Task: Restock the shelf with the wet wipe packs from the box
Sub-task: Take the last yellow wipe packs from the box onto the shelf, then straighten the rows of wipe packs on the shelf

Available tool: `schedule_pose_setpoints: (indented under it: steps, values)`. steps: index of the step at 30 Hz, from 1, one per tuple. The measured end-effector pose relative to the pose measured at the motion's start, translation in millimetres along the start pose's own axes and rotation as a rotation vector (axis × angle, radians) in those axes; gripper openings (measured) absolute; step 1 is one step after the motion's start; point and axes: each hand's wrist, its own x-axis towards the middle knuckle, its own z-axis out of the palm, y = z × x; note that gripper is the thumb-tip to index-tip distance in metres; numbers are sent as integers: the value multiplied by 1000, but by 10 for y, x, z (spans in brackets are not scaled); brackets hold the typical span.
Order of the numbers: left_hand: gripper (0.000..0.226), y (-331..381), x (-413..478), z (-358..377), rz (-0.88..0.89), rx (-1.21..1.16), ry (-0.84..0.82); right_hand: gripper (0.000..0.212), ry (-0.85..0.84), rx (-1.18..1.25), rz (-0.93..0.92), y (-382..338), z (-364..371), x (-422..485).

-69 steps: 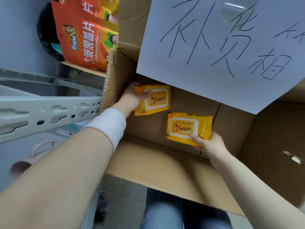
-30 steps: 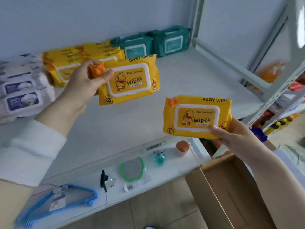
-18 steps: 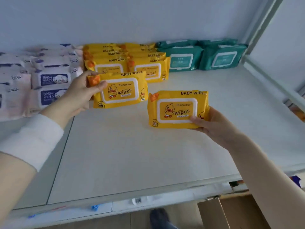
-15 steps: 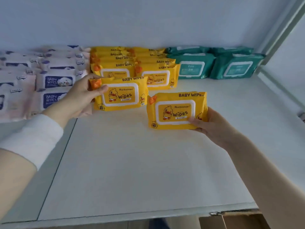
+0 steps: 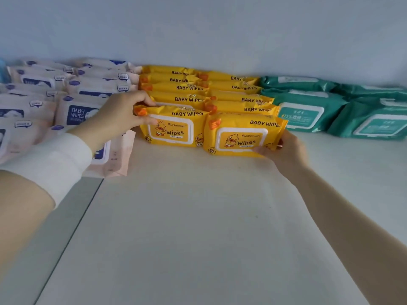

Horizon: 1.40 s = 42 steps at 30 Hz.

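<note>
On the shelf (image 5: pixel 198 227), a yellow pack (image 5: pixel 174 130) is clamped in left hand (image 5: pixel 119 119) fingers (image 5: pixel 143 99), a second pack (image 5: pixel 240 138) in right hand (image 5: pixel 286 150) fingers.

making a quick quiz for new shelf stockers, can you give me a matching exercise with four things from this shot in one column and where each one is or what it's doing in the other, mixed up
Things:
1. pink packs
2. green packs
3. left hand
4. right hand

Places or states:
a. on the shelf, right of the yellow rows
b. grips the top left corner of the left front yellow pack
c. on the shelf, left of the yellow rows
d. holds the lower right corner of the right front yellow pack

Pairs: 1-c, 2-a, 3-b, 4-d
</note>
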Motion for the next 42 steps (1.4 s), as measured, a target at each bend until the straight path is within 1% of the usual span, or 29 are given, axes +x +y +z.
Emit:
schedule_pose_setpoints:
  steps: [3, 6, 9, 12, 13, 15, 19, 21, 23, 26, 30, 34, 37, 42]
  values:
    - [35, 5, -1, 19, 35, 71, 40, 49, 37, -79, -2, -28, 26, -4]
    - [39, 36, -35, 16, 29, 135, 36, 53, 116, -133, 57, -69, 64, -82]
    - [51, 107, -128, -3, 115, 325, 10, 69, 166, -208, 90, -193, 107, -211]
    - [66, 179, -246, -95, 200, 521, 35, 86, 237, -374, 32, -427, 121, -389]
    - [67, 192, -286, -148, 224, 573, 35, 88, 261, -446, -3, -534, 125, -451]
    - [65, 191, -383, -305, 267, 690, 16, 83, 272, -599, -84, -785, 168, -573]
    - [47, 30, -669, -743, 278, 915, -16, 65, 135, -889, -257, -1381, 487, -817]
    - [45, -149, -875, -997, 252, 998, -57, 60, 64, -1003, -335, -1663, 773, -961]
    - [40, -390, -1102, -1253, 250, 1040, -75, 56, 21, -1063, -362, -1941, 1120, -1111]
    - [39, -841, -1455, -1632, 238, 1081, -98, 54, -29, -1143, -353, -2363, 1708, -1345]
    - [34, -1439, -1691, -2049, 163, 1123, -126, 52, -78, -1227, -450, -2821, 2371, -1553]
    - [34, -1839, -1759, -2338, 100, 1113, -109, 54, -135, -1281, -527, -3220, 2786, -1599]
    - [38, -2072, -1777, -2446, 69, 1083, -136, 50, -165, -1288, -540, -3413, 3020, -1543]
    - [36, -2542, -1729, -2600, 31, 1030, -128, 48, -219, -1259, -549, -3660, 3435, -1355]
